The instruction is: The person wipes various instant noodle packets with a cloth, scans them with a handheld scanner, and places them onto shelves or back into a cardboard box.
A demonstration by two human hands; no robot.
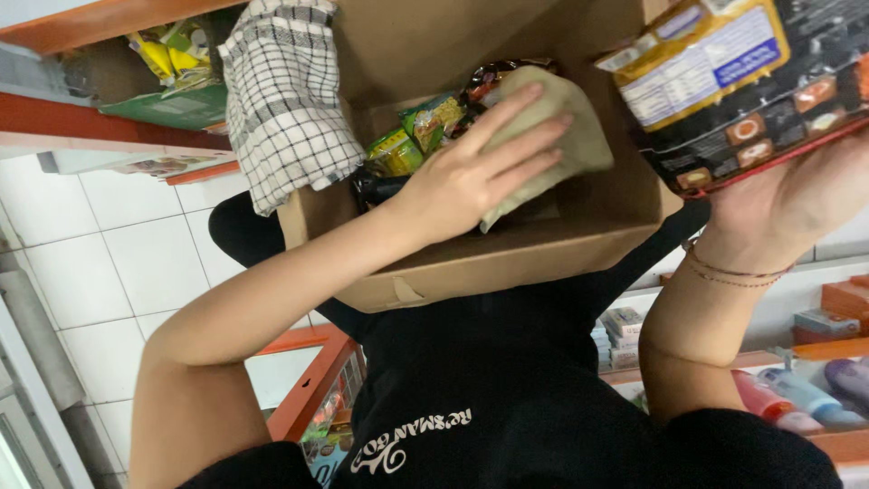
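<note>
Beige cloth (552, 136), soft and floppy, lies inside the cardboard box (507, 258) with the left hand (471, 177) flat and open on it, so bunch it mid-fold. Right hand (797, 204) grips a light, crinkly, slippery snack packet (742, 86) from below

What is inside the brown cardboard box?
The brown cardboard box holds green and yellow snack packets and a dark packet. The left hand presses an olive cloth over them, hiding whatever lies beneath.

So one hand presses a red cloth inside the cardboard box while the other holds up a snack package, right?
Nearly. The head view shows the cloth is pale olive-green, not red. The left hand does press it inside the cardboard box, and the right hand holds up the snack package.
</note>
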